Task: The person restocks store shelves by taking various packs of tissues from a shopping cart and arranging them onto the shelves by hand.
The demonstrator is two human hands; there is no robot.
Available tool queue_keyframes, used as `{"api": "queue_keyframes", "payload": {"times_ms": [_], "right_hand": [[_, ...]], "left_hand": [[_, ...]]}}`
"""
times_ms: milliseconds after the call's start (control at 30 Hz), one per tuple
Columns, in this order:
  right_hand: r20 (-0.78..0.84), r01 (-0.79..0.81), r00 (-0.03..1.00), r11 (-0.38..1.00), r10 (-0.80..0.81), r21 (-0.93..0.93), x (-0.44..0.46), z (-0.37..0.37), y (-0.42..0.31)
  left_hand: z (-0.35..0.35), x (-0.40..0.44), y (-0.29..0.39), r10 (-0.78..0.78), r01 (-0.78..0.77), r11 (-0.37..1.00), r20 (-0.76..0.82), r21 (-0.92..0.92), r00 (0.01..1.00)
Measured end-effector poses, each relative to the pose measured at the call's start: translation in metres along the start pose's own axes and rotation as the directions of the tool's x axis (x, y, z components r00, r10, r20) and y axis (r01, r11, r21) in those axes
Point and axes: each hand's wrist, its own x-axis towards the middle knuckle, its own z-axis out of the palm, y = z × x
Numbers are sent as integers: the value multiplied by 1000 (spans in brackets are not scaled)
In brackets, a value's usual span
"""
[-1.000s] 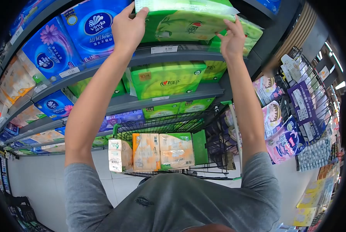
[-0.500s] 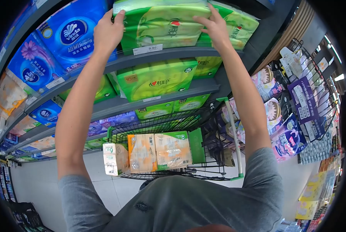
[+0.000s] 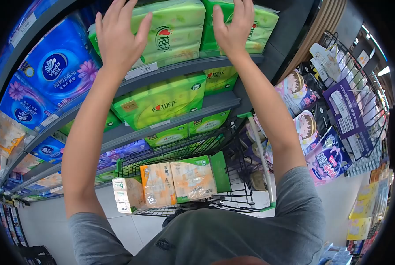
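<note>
My left hand (image 3: 120, 37) is spread, fingers apart, over the left part of a green tissue pack (image 3: 175, 33) on the upper shelf. My right hand (image 3: 236, 31) is also spread, in front of a second green pack (image 3: 261, 33) just to the right. Both hands reach up at the top of the view, and neither grips a pack; whether the fingertips touch the packaging is hard to tell. A 9.90 price tag (image 3: 141, 71) sits on the shelf edge below my left hand.
Blue Vinda packs (image 3: 58, 66) stand at the left. More green packs (image 3: 162, 100) fill the shelf below. A shopping cart (image 3: 270, 176) holds orange-and-white tissue packs (image 3: 191, 178). Bagged goods (image 3: 327, 157) and a wire rack (image 3: 374, 95) are at the right.
The green pack that was between my hands now sits lower and further back on the shelf, and both hands have opened away from it. The view has shifted right.
</note>
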Motion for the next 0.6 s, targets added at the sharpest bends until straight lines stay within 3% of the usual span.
{"api": "queue_keyframes", "payload": {"times_ms": [33, 100, 167, 300, 433, 500, 600], "right_hand": [[-22, 50, 998, 995, -52, -90, 3, 2, 4], [3, 8, 1000, 1000, -8, 1, -7, 20, 17], [243, 116, 967, 985, -82, -129, -31, 41, 35], [159, 67, 986, 993, -51, -100, -36, 50, 34], [137, 87, 988, 993, -76, -76, -39, 51, 39], [123, 77, 990, 994, -68, -73, -38, 52, 40], [106, 94, 991, 993, -87, -66, -33, 56, 44]], "left_hand": [[14, -4, -4, -1, 1, 1000, 3, 5, 1000], [58, -21, -21, 19, -19, 996, 5, 86, 1000], [74, -32, -26, 16, -11, 993, -39, 117, 999], [91, -36, -26, 38, -3, 977, -158, 212, 987], [85, -32, -19, 75, -48, 964, -94, 262, 993], [75, -31, -7, -15, 18, 996, -36, 92, 999], [76, -28, -6, 17, -8, 987, -54, 159, 998]]}}
